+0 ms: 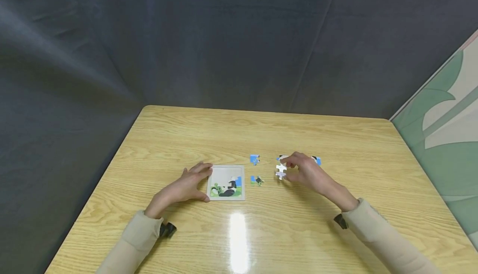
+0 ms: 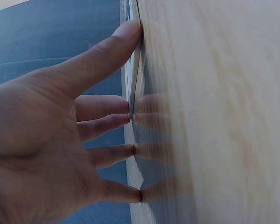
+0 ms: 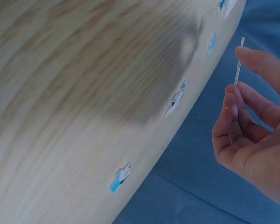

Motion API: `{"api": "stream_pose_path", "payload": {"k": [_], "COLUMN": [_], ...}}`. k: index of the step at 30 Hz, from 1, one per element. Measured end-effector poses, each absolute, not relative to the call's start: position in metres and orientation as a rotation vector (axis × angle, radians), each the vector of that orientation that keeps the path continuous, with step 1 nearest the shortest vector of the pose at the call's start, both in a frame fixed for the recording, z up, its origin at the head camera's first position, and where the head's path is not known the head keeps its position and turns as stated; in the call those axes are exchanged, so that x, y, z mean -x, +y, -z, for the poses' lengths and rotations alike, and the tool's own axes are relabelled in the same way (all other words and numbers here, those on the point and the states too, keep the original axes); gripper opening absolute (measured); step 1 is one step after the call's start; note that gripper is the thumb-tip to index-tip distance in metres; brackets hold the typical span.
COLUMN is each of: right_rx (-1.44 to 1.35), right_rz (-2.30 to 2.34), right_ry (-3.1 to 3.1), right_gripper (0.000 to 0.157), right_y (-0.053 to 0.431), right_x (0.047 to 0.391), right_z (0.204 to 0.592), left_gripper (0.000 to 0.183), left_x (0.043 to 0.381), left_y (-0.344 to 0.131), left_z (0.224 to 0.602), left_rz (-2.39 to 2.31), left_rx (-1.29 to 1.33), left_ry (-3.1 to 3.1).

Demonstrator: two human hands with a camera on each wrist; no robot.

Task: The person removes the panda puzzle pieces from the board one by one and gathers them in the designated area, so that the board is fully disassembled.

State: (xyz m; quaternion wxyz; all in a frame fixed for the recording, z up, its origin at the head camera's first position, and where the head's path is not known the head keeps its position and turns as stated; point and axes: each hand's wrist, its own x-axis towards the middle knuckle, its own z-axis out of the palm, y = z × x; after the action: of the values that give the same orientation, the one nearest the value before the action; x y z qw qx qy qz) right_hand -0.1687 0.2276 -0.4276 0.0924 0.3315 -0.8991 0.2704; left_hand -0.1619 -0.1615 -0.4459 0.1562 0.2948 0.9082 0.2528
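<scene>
A white square puzzle tray (image 1: pixel 226 199) lies on the table, with joined pieces of a panda picture (image 1: pixel 228 189) along its bottom and right side. My left hand (image 1: pixel 184 187) spans the tray's left side. Its thumb touches near the lower left corner, and fingertips rest by the upper left one; in the left wrist view the other fingertips touch the tabletop. To the right of the tray, my right hand (image 1: pixel 306 172) pinches a puzzle piece (image 1: pixel 281 170) between thumb and fingers, above the table. That piece appears edge-on in the right wrist view.
Between tray and right hand lie two loose pieces, a blue one (image 1: pixel 254 159) and a blue-green one (image 1: pixel 257 180). More pieces (image 1: pixel 317 160) lie behind the right hand, partly hidden. Dark cloth (image 1: pixel 231 45) hangs beyond the wooden table (image 1: pixel 179 128); a leaf-patterned panel (image 1: pixel 444 141) stands at right.
</scene>
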Motion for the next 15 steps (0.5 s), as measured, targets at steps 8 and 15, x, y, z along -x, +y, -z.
{"api": "stream_pose_path", "payload": {"k": [8,15], "right_rx": [-1.013,-1.023], "right_rz": [-0.795,-0.804], "right_ry": [-2.790,-2.852], "right_gripper": [0.038,0.036], "right_y": [0.241,0.251], "right_x": [0.164,0.164], "right_z": [0.438,0.449], "left_gripper": [0.086,0.086], "left_x": [0.162,0.161], "left_y": [-0.160,-0.162], "left_z": [0.445,0.445], "left_rz": [-0.722,-0.733], "left_rx": [-0.847,-0.848], "left_ry": [2.598,2.596]}}
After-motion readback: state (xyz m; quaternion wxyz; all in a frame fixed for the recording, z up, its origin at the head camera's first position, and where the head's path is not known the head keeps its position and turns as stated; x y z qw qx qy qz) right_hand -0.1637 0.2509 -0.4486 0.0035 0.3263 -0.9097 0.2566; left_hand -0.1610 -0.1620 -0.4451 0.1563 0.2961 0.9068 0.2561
